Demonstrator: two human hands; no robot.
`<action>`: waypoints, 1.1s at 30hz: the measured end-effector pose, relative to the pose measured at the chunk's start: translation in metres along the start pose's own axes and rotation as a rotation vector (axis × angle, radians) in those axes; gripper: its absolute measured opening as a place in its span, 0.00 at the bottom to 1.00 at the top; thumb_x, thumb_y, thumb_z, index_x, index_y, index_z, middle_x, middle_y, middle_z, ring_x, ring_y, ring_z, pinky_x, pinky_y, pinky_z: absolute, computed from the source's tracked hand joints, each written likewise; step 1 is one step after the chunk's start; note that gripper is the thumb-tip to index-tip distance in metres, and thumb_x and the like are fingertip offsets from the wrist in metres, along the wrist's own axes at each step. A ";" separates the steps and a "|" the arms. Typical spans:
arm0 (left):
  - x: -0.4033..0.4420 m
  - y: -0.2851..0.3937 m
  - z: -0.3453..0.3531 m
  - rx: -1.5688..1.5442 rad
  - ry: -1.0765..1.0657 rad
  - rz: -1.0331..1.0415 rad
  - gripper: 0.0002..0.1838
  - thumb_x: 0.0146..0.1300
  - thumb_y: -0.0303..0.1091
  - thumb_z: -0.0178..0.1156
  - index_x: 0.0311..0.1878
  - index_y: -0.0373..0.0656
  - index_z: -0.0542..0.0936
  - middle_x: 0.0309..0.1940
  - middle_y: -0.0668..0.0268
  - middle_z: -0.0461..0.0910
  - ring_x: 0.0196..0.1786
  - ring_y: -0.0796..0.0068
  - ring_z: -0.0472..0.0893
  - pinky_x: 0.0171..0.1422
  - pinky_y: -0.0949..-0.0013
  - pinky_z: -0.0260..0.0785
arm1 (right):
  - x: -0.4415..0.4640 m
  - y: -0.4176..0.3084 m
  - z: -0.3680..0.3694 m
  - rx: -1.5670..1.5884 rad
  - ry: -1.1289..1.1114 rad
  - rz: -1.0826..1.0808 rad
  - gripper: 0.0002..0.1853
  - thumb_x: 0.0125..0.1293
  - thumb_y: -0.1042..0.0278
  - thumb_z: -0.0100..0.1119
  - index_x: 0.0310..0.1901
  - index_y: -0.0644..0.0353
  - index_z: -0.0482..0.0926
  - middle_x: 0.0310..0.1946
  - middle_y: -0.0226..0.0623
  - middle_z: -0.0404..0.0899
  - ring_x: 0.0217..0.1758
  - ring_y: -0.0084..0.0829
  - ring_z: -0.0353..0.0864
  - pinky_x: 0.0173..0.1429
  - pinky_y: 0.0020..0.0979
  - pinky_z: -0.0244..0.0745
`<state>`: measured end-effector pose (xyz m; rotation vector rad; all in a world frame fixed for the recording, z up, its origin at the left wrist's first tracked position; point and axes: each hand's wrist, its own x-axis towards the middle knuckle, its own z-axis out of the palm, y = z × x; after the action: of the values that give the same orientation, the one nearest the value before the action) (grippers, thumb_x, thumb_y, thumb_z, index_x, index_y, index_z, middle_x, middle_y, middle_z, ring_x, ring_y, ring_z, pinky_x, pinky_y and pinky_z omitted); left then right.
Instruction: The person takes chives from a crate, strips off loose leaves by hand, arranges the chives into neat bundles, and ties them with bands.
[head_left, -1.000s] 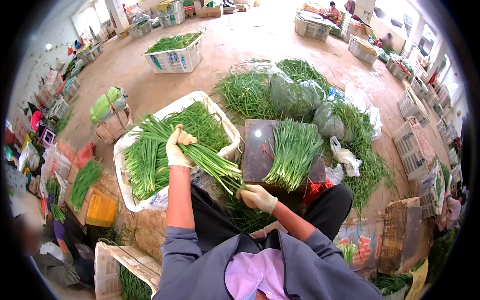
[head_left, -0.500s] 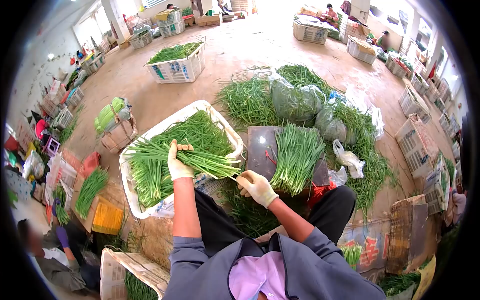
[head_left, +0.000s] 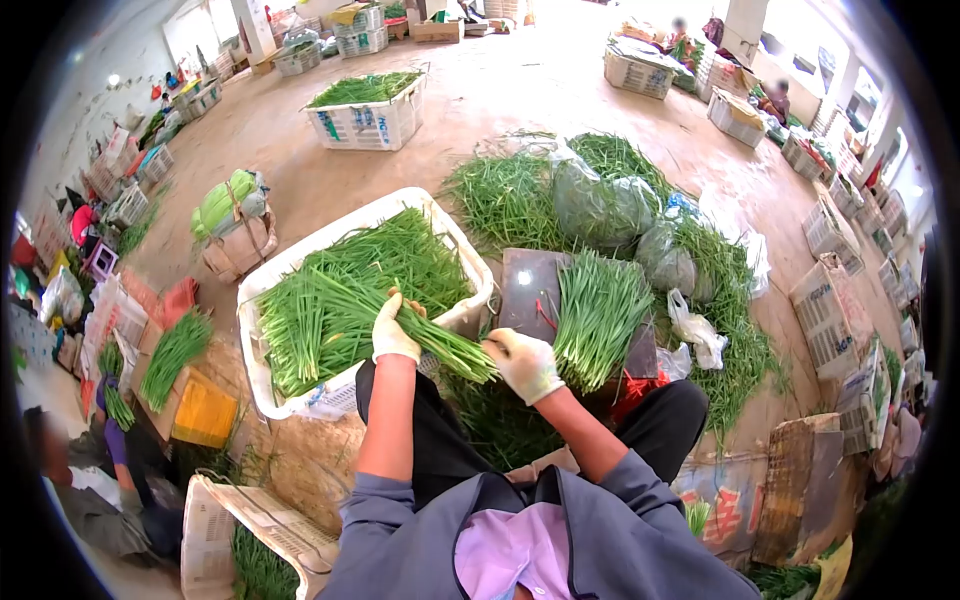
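Observation:
My left hand (head_left: pixel 396 335), in a pale glove, is wrapped round a bunch of garlic chives (head_left: pixel 450 348), held slantwise with its pale stem ends toward my right. My gloved right hand (head_left: pixel 527 364) is beside those ends with its fingers curled together; what they pinch, if anything, is hidden. Beneath the bunch stands a white plastic crate (head_left: pixel 262 375), filled with more chives (head_left: pixel 350 265). Just past my right hand, a neat pile of chives (head_left: pixel 598 318) lies on a dark board (head_left: pixel 523 285).
Loose greens (head_left: pixel 505 200) and stuffed plastic bags (head_left: pixel 603 208) cover the floor ahead and right. Another full crate (head_left: pixel 370 125) stands farther off. At lower left a co-worker's purple-gloved hand (head_left: pixel 115 440) is near a chive bunch. A tied bundle (head_left: pixel 235 235) sits left of my crate.
My left hand has shifted right and turned the bunch, so its stem ends point more downward, near my right hand. My right hand has moved slightly right and up. The view has tilted a little.

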<state>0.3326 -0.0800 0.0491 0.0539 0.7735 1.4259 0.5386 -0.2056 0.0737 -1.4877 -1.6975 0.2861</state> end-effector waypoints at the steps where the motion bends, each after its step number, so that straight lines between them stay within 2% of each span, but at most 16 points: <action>1: 0.000 -0.004 -0.003 0.002 0.008 -0.005 0.08 0.66 0.32 0.62 0.47 0.53 0.81 0.28 0.71 0.78 0.31 0.68 0.79 0.47 0.56 0.76 | -0.001 -0.013 0.003 0.020 -0.032 -0.075 0.13 0.62 0.54 0.67 0.40 0.53 0.82 0.30 0.40 0.84 0.35 0.45 0.85 0.40 0.43 0.79; 4: -0.001 -0.016 0.007 0.013 0.016 -0.019 0.08 0.66 0.32 0.63 0.48 0.53 0.81 0.28 0.72 0.77 0.32 0.68 0.79 0.46 0.56 0.75 | 0.006 -0.027 0.023 -0.129 -0.127 -0.165 0.11 0.61 0.57 0.67 0.38 0.53 0.83 0.30 0.36 0.80 0.37 0.42 0.83 0.43 0.42 0.78; 8: -0.012 -0.008 0.015 0.056 0.079 0.019 0.08 0.65 0.33 0.64 0.47 0.52 0.80 0.25 0.73 0.72 0.29 0.68 0.74 0.46 0.55 0.74 | 0.017 -0.011 0.026 0.200 -0.109 -0.095 0.08 0.61 0.63 0.66 0.35 0.58 0.85 0.30 0.42 0.83 0.36 0.46 0.83 0.42 0.40 0.78; 11: -0.006 -0.003 0.009 0.151 0.013 0.046 0.07 0.65 0.34 0.65 0.45 0.50 0.79 0.24 0.72 0.70 0.28 0.68 0.73 0.47 0.55 0.74 | 0.016 -0.007 0.020 0.296 -0.188 -0.093 0.07 0.61 0.66 0.67 0.35 0.60 0.86 0.30 0.43 0.84 0.34 0.41 0.84 0.42 0.37 0.78; 13: -0.001 -0.005 0.006 0.159 -0.031 0.036 0.06 0.64 0.35 0.66 0.41 0.49 0.79 0.24 0.70 0.72 0.28 0.67 0.74 0.45 0.55 0.74 | 0.015 -0.010 0.012 0.498 -0.176 0.083 0.06 0.64 0.70 0.66 0.38 0.63 0.85 0.28 0.38 0.84 0.29 0.29 0.81 0.37 0.30 0.76; 14: 0.001 -0.004 0.004 0.165 -0.050 0.032 0.07 0.64 0.36 0.66 0.39 0.48 0.79 0.24 0.70 0.73 0.28 0.66 0.75 0.43 0.54 0.75 | 0.015 -0.014 0.001 0.847 -0.264 0.382 0.06 0.68 0.72 0.63 0.41 0.66 0.83 0.27 0.30 0.82 0.27 0.18 0.76 0.34 0.23 0.72; 16: -0.001 0.004 0.004 0.145 -0.049 0.034 0.07 0.64 0.36 0.66 0.39 0.47 0.79 0.25 0.68 0.74 0.29 0.65 0.76 0.42 0.54 0.75 | 0.012 -0.008 -0.013 0.988 -0.197 0.435 0.06 0.69 0.73 0.62 0.43 0.67 0.82 0.28 0.26 0.80 0.27 0.16 0.74 0.32 0.20 0.70; 17: -0.001 0.006 0.003 0.129 -0.048 0.032 0.07 0.64 0.36 0.66 0.40 0.46 0.79 0.26 0.66 0.76 0.29 0.63 0.77 0.41 0.53 0.76 | 0.011 -0.005 -0.019 0.979 -0.178 0.410 0.05 0.69 0.75 0.61 0.42 0.66 0.83 0.30 0.28 0.81 0.29 0.16 0.75 0.35 0.21 0.71; 18: 0.000 0.006 0.002 0.129 -0.046 0.028 0.07 0.64 0.36 0.66 0.40 0.46 0.79 0.26 0.66 0.76 0.29 0.63 0.77 0.41 0.53 0.76 | 0.011 -0.003 -0.024 0.916 -0.135 0.235 0.04 0.69 0.78 0.59 0.42 0.65 0.83 0.35 0.31 0.83 0.33 0.19 0.79 0.39 0.22 0.75; 21: 0.013 0.008 -0.005 0.122 -0.058 -0.051 0.07 0.65 0.35 0.64 0.42 0.45 0.80 0.33 0.62 0.82 0.35 0.57 0.81 0.45 0.51 0.76 | 0.015 -0.030 -0.048 1.190 -0.041 0.304 0.05 0.70 0.79 0.55 0.42 0.64 0.82 0.39 0.36 0.84 0.38 0.25 0.83 0.45 0.25 0.78; 22: 0.014 0.006 -0.006 0.122 -0.058 -0.050 0.07 0.65 0.35 0.64 0.42 0.45 0.80 0.33 0.62 0.82 0.35 0.57 0.81 0.45 0.51 0.76 | 0.018 -0.046 -0.061 1.492 0.025 0.335 0.06 0.71 0.77 0.54 0.44 0.64 0.81 0.37 0.37 0.85 0.36 0.29 0.84 0.43 0.26 0.79; 24: 0.012 0.004 -0.005 0.089 -0.023 -0.020 0.07 0.66 0.35 0.63 0.43 0.44 0.81 0.37 0.62 0.82 0.39 0.57 0.81 0.47 0.51 0.76 | 0.020 -0.044 -0.068 1.794 0.090 0.365 0.07 0.72 0.76 0.52 0.46 0.64 0.80 0.36 0.39 0.85 0.35 0.32 0.85 0.40 0.28 0.81; 26: 0.010 0.002 -0.004 0.107 0.023 -0.027 0.08 0.67 0.36 0.63 0.44 0.44 0.81 0.39 0.61 0.82 0.41 0.57 0.80 0.48 0.51 0.76 | 0.020 -0.026 -0.077 1.692 -0.198 0.347 0.09 0.73 0.72 0.52 0.50 0.63 0.78 0.32 0.39 0.84 0.28 0.31 0.84 0.32 0.28 0.80; 27: 0.009 0.001 -0.004 0.106 0.044 -0.043 0.08 0.67 0.36 0.63 0.43 0.44 0.81 0.38 0.61 0.82 0.42 0.58 0.80 0.49 0.50 0.75 | 0.024 -0.031 -0.080 1.087 -0.319 0.461 0.11 0.71 0.71 0.54 0.52 0.61 0.77 0.29 0.38 0.83 0.23 0.29 0.82 0.27 0.29 0.78; 30: 0.004 -0.004 0.001 0.080 0.056 -0.046 0.08 0.68 0.37 0.62 0.43 0.44 0.80 0.37 0.61 0.81 0.42 0.58 0.80 0.49 0.50 0.75 | 0.012 -0.025 -0.031 0.584 -0.554 0.448 0.11 0.71 0.68 0.56 0.46 0.65 0.82 0.25 0.36 0.83 0.22 0.26 0.82 0.28 0.28 0.77; 33: -0.002 -0.009 0.006 0.019 0.040 -0.024 0.08 0.68 0.37 0.63 0.43 0.44 0.80 0.37 0.61 0.81 0.42 0.58 0.80 0.50 0.51 0.75 | -0.005 -0.018 0.012 0.335 -0.361 0.344 0.13 0.69 0.66 0.57 0.45 0.69 0.82 0.21 0.39 0.81 0.19 0.30 0.80 0.28 0.33 0.76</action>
<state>0.3436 -0.0809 0.0507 0.0309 0.8179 1.4002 0.5170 -0.2103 0.0758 -1.5266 -1.5526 1.0249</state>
